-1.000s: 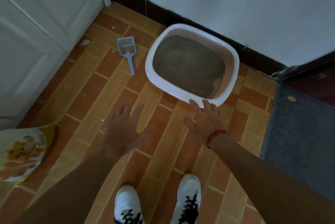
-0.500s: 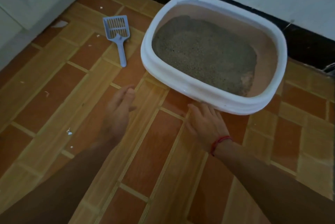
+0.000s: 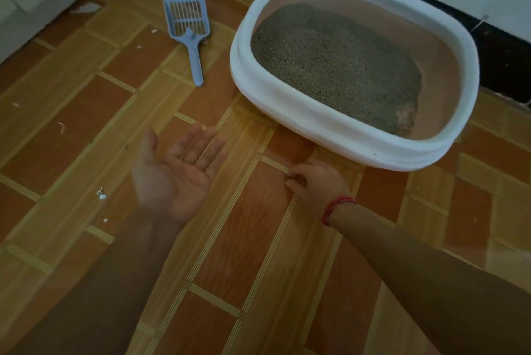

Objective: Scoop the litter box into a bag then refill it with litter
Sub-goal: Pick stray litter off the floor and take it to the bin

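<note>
In the head view, the white litter box (image 3: 260,87) sits on the tiled floor (image 3: 71,136) against the dark base of the wall, with grey litter (image 3: 336,64) inside. A blue scoop (image 3: 188,27) lies on the floor just to its left. The left hand (image 3: 178,173) is held palm up, fingers loose and spread. The right hand (image 3: 319,185) is near the box's front rim, its fingers curled down at the floor with nothing visible in them.

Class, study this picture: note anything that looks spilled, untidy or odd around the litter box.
Small white scraps lie scattered over the floor left of the litter box. Inside, the litter is piled toward the left, leaving bare bottom on the right, with a paler clump at the near right corner.
</note>
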A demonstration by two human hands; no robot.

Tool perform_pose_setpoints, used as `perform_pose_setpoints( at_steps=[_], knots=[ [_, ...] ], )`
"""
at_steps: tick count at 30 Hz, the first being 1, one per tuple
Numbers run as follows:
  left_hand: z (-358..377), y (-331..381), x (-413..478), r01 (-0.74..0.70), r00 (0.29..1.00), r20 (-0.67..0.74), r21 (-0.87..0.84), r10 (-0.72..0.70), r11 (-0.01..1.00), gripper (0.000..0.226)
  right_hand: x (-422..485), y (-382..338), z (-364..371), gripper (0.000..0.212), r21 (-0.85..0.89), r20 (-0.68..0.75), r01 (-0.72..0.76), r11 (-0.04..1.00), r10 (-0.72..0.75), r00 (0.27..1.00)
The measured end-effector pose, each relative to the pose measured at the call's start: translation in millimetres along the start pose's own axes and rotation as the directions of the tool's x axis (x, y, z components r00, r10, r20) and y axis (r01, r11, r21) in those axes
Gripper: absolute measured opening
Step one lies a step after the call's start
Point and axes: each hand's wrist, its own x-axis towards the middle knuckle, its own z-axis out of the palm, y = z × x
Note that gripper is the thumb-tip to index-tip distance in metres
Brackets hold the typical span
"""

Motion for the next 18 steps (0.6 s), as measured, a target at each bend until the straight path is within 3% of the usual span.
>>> perform_pose_setpoints(
  at_steps=[7, 18],
  knots=[
    [-3, -7, 8, 0.028, 0.999, -0.022, -0.061, -0.03, 0.998, 0.065, 5, -4, 8, 0.014, 0.053, -0.05, 0.0, 0.999, 0.003, 0.999],
    [-6, -20, 9, 0.069, 0.997, -0.032, 0.0, -0.069, 0.998, 0.06, 11, -1, 18, 0.011, 0.118, -0.093, -0.033, 0.992, 0.045, 0.995]
  ],
)
